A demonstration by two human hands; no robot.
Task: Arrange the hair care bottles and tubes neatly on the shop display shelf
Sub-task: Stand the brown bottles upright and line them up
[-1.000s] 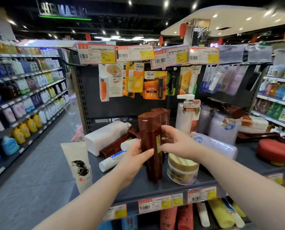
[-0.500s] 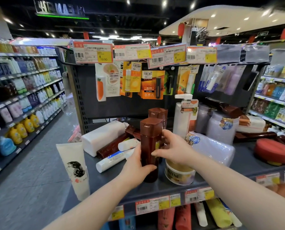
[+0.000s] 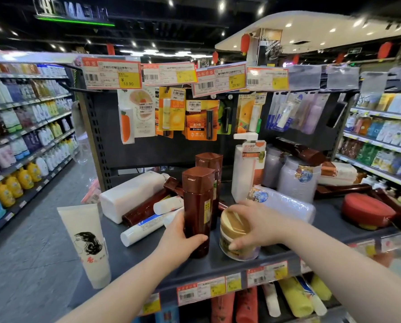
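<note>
Now left hand [image 3: 183, 238] grips glossy brown bottle [image 3: 198, 201]; right hand [image 3: 258, 224] clasps gold-lidded jar [image 3: 232, 223].

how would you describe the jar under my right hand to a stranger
Start at the dark shelf straight ahead. At its front edge, just right of the upright brown bottle in the left hand, sits the jar under the right hand. Alone among its neighbours, it is squat with a gold lid.

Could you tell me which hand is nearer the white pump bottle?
Right: right hand grips the jar in front of the pump bottle; left hand holds the brown bottle further left.
</note>
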